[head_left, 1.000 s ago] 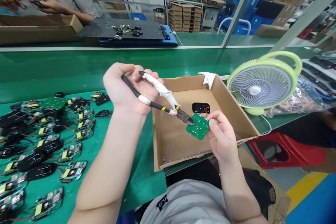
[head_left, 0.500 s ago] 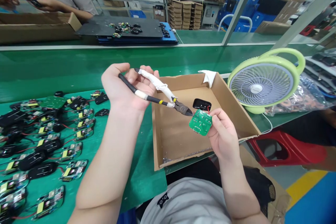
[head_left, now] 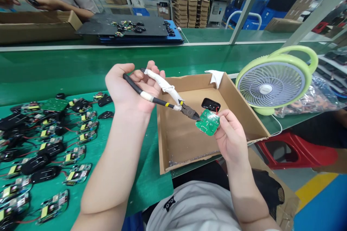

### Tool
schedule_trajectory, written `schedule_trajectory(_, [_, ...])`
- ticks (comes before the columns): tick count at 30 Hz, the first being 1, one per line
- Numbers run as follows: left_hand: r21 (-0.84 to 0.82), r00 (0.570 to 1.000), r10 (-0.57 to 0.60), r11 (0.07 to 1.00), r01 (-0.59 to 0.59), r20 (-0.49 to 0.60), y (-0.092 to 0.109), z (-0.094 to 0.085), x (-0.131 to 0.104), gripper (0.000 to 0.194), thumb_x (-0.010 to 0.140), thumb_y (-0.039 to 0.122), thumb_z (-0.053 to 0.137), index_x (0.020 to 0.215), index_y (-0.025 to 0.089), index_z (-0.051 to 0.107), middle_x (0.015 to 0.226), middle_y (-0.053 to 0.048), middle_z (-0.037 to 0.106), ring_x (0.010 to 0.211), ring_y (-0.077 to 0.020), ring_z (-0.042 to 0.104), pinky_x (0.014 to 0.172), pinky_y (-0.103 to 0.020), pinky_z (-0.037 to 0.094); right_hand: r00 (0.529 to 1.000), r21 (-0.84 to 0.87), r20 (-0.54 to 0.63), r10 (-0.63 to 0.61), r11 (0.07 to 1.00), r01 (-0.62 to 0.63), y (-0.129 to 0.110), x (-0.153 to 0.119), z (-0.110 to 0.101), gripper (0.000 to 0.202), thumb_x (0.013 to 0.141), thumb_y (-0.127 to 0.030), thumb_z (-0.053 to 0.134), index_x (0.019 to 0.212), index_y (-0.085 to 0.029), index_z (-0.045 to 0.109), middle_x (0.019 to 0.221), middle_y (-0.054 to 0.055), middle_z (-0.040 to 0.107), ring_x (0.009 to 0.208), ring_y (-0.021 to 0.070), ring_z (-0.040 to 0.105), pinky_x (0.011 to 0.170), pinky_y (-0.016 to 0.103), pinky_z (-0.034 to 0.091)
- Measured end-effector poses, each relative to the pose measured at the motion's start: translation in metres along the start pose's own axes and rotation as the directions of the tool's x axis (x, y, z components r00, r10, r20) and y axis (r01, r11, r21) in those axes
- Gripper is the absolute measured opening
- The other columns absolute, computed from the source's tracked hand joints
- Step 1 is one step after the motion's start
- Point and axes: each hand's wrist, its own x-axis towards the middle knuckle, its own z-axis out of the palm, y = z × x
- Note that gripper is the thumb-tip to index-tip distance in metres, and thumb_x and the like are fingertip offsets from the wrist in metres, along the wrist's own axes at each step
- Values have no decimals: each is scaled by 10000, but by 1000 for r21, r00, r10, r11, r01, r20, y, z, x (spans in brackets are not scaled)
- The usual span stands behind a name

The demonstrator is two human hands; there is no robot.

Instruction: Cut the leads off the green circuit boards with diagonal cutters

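Observation:
My left hand (head_left: 135,86), palm up, holds the cutting pliers (head_left: 165,101), whose handles are partly wrapped in white and spread apart. The tips of the pliers meet the left edge of a green circuit board (head_left: 208,122). Pinched at its right edge by my right hand (head_left: 230,133), the board hangs over an open cardboard box (head_left: 189,144). A black plastic housing (head_left: 210,104) sits just behind the board, joined to it by a red wire.
Many boards with black housings (head_left: 45,175) cover the green table at left. A green fan (head_left: 267,88) stands right of the box, near a plastic bag (head_left: 311,97). Behind are a black sheet (head_left: 154,27) with small parts and a person's hands (head_left: 40,0). A red stool (head_left: 306,151) is at right.
The board has turned slightly in my right hand and shifted up a little. The black housing behind it has moved slightly to the right and up. My left hand keeps its hold on the pliers.

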Motion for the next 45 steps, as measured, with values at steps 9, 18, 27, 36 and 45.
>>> schedule_trajectory(9, [-15,1000,-18,1000,17,-17,-5,0,4,239,610,176,502,727,215,297,610,-15,575,678,-167,693,764,-302,595,1000,11,-8,23,1000,-23,-1,-1,0,221,811,-384,829,814,-230,671,871,14,695,699,145,630,587,245,564])
schedule_trajectory(18, [105,1000,-16,994,16,5,-3,1,2,199,658,207,491,649,209,292,723,-78,637,721,-188,701,779,-340,607,1000,-13,-4,15,1000,-15,0,-1,1,221,812,-386,827,818,-229,671,824,-1,691,659,139,619,576,248,564])
schedule_trajectory(27, [49,998,-63,997,63,-7,-7,2,1,245,658,237,478,896,180,486,886,-158,703,833,-261,733,796,-364,618,999,-66,-39,4,998,-6,-2,0,3,268,813,-425,802,806,-233,616,826,3,654,661,149,592,591,271,549])
schedule_trajectory(36, [13,990,-132,991,133,-39,-8,1,2,267,624,205,491,875,205,402,786,-106,670,700,-222,709,747,-363,624,997,-75,-58,-48,996,44,-1,-1,2,245,826,-416,790,809,-235,626,775,-9,623,638,142,564,567,260,531])
schedule_trajectory(45, [25,990,-139,990,139,-12,-12,0,3,284,601,214,496,866,209,395,768,-99,673,698,-227,715,752,-368,621,998,-82,-45,-40,996,36,-1,-2,2,250,811,-422,803,822,-247,624,798,-5,660,619,152,600,577,295,579])
